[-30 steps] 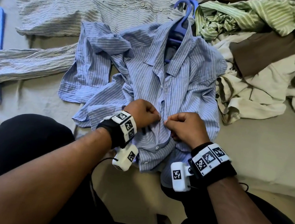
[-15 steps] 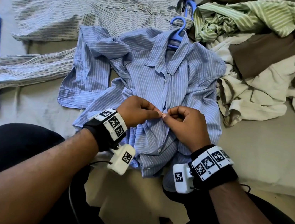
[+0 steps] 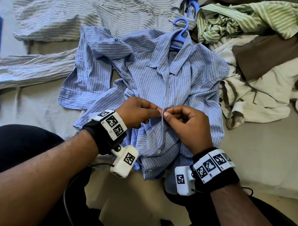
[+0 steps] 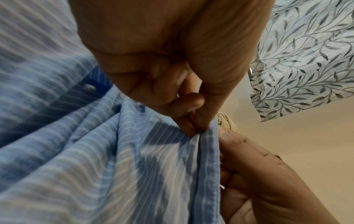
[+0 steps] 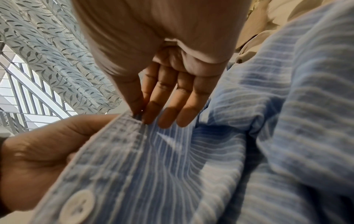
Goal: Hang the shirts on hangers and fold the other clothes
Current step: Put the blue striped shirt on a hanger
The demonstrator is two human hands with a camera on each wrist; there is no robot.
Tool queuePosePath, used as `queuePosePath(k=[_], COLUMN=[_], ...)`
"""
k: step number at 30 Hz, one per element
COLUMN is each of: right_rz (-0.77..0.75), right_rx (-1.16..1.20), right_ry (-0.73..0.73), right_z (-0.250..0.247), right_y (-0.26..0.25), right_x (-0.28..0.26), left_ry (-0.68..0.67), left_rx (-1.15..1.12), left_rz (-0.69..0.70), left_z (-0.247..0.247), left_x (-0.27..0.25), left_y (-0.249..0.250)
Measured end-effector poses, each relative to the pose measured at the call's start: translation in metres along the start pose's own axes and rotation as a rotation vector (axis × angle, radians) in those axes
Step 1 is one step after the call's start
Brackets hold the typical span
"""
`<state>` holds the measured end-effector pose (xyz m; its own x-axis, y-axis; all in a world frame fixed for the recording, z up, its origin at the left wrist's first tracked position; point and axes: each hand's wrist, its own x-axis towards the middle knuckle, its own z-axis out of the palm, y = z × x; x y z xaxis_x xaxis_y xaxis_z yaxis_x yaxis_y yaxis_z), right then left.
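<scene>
Blue striped shirt [image 3: 158, 87], on its hanger [image 3: 180, 34] at the bed's [image 3: 252, 153] near edge, is pinched at the placket by left hand [image 3: 137, 111] and right hand [image 3: 186, 125]; a tug could slide it off

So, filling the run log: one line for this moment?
step: buttoning | left hand: pinches shirt placket | right hand: pinches placket | hanger: inside collar

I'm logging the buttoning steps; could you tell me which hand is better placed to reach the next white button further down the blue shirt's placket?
Probably the right hand: the white button sits on the placket edge directly below it.
</scene>
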<state>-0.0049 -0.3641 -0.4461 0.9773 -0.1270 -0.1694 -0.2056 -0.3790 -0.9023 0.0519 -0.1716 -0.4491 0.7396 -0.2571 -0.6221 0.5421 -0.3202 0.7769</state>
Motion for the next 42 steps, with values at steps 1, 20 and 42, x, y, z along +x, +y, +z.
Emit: queuePosePath(k=[1, 20, 42], right_rz=[-0.005, 0.416, 0.135], right_rx=[0.000, 0.372, -0.854], right_ry=[0.012, -0.145, -0.168], right_z=[0.001, 0.003, 0.025], right_y=[0.000, -0.004, 0.024], right_x=[0.000, 0.004, -0.005], left_ry=[0.013, -0.027, -0.227], left_rx=[-0.014, 0.070, 0.896], left_rz=[-0.002, 0.128, 0.247], left_z=[0.001, 0.004, 0.010], left_x=[-0.001, -0.005, -0.007], left_y=[0.001, 0.001, -0.040])
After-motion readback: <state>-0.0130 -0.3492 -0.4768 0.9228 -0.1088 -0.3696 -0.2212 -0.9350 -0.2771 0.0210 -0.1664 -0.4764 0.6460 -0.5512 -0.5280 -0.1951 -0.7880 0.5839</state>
